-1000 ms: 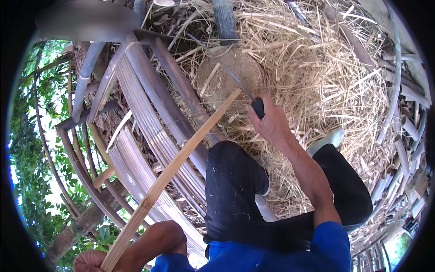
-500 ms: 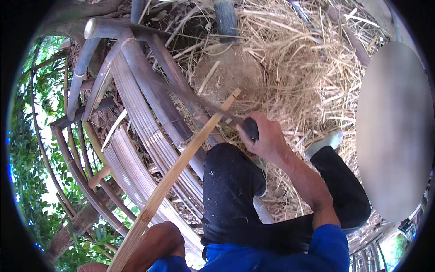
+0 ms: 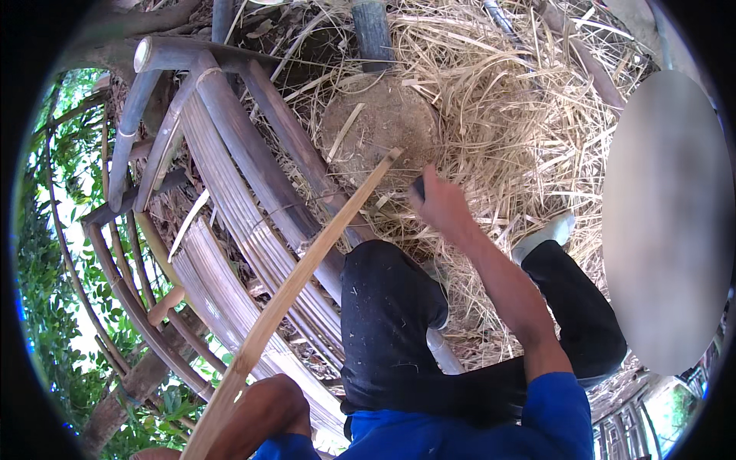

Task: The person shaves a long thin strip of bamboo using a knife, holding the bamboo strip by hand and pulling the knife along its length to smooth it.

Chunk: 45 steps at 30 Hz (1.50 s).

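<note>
A long split bamboo strip (image 3: 295, 284) slants up from the lower left, its narrow tip over a round wooden chopping block (image 3: 418, 123). My right hand (image 3: 445, 203) is closed around the dark handle of a knife (image 3: 418, 188), just right of the strip's upper end. The knife's blade is too blurred to make out clearly. Only a sliver of my left hand (image 3: 157, 454) shows at the bottom edge, beside the strip's wide lower end. The picture's edge hides its fingers. Across my left forearm (image 3: 264, 414) runs the strip.
A bamboo bench (image 3: 257, 165) with slats stands along the left. Pale shavings (image 3: 521, 146) cover the ground ahead and to the right. My bent legs (image 3: 391, 322) are below the block. A dark post (image 3: 373, 34) rises behind it. Greenery (image 3: 54, 268) fills the far left.
My right hand with the knife has moved slightly up and away, and the blade no longer shows across the strip. The strip's position has barely changed.
</note>
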### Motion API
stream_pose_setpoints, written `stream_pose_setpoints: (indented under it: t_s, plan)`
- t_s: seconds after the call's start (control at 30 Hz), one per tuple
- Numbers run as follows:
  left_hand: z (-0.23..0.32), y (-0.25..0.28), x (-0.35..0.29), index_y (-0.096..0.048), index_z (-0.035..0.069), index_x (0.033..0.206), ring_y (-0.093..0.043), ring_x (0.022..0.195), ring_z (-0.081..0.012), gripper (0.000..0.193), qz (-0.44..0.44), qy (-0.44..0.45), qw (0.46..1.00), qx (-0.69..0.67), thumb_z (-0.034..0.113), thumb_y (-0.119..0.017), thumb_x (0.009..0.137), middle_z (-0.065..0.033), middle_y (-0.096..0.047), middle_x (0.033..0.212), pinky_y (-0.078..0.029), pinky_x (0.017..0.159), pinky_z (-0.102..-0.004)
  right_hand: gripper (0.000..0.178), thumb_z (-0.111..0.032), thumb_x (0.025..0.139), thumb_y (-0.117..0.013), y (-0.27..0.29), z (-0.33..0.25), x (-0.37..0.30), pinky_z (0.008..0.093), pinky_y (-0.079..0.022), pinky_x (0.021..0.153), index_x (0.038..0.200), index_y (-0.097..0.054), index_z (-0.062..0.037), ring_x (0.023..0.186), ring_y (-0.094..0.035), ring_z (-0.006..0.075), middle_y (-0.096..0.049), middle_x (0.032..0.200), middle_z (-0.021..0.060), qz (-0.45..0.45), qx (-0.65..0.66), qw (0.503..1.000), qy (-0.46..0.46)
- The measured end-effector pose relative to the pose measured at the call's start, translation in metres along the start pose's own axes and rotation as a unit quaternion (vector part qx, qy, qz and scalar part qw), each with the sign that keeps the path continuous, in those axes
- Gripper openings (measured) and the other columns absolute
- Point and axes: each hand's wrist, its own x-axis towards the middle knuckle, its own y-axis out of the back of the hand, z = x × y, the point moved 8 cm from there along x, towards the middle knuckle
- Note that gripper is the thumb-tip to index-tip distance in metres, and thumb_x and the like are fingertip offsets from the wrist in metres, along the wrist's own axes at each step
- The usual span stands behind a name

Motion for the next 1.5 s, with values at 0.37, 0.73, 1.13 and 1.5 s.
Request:
stream_pose_setpoints:
  t_s: [0.37, 0.73, 1.13, 1.5]
  plan:
    - [0.004, 0.007, -0.004, -0.045, 0.013, 0.081, -0.041, 0.043, -0.0036, 0.036, -0.027, 0.014, 0.997, 0.065, 0.037, -0.047, 0.107, 0.0051, -0.039, 0.062, -0.036, 0.034, -0.0184, 0.04, -0.032, 0.095, -0.069, 0.001, 0.025, 0.0, 0.0463, -0.056, 0.06, 0.112, -0.05, -0.0006, 0.07, -0.07, 0.0441, -0.068, 0.086, 0.0237, -0.017, -0.021, 0.998, -0.056]
    - [0.003, -0.001, -0.002, -0.047, 0.014, 0.083, -0.038, 0.042, -0.0015, 0.038, -0.017, -0.026, 0.995, 0.094, 0.042, -0.043, 0.108, 0.0091, -0.035, 0.061, -0.03, 0.034, -0.0183, 0.028, -0.022, 0.093, -0.067, 0.008, 0.033, 0.01, 0.0485, -0.056, 0.061, 0.103, -0.051, -0.0025, 0.071, -0.069, 0.0414, -0.067, 0.081, 0.0231, -0.024, -0.028, 0.995, -0.092]
    - [0.0, -0.003, 0.0, -0.042, 0.017, 0.074, -0.032, 0.04, 0.0, 0.04, 0.044, -0.028, 0.998, 0.034, 0.039, -0.047, 0.108, 0.0107, -0.033, 0.057, -0.024, 0.033, -0.0171, 0.035, -0.031, 0.095, -0.066, 0.021, 0.012, -0.008, 0.0471, -0.056, 0.058, 0.108, -0.051, -0.0021, 0.069, -0.071, 0.0381, -0.067, 0.077, 0.0241, 0.005, -0.001, 1.0, -0.018]
    - [-0.01, 0.0, -0.004, -0.045, 0.016, 0.073, -0.031, 0.039, -0.0004, 0.043, 0.063, 0.024, 0.998, -0.02, 0.041, -0.048, 0.107, 0.0108, -0.033, 0.057, -0.023, 0.032, -0.0161, 0.034, -0.03, 0.096, -0.065, 0.011, 0.015, 0.004, 0.0491, -0.055, 0.061, 0.112, -0.052, -0.0015, 0.069, -0.07, 0.0414, -0.066, 0.078, 0.0248, -0.016, 0.007, 0.997, -0.077]
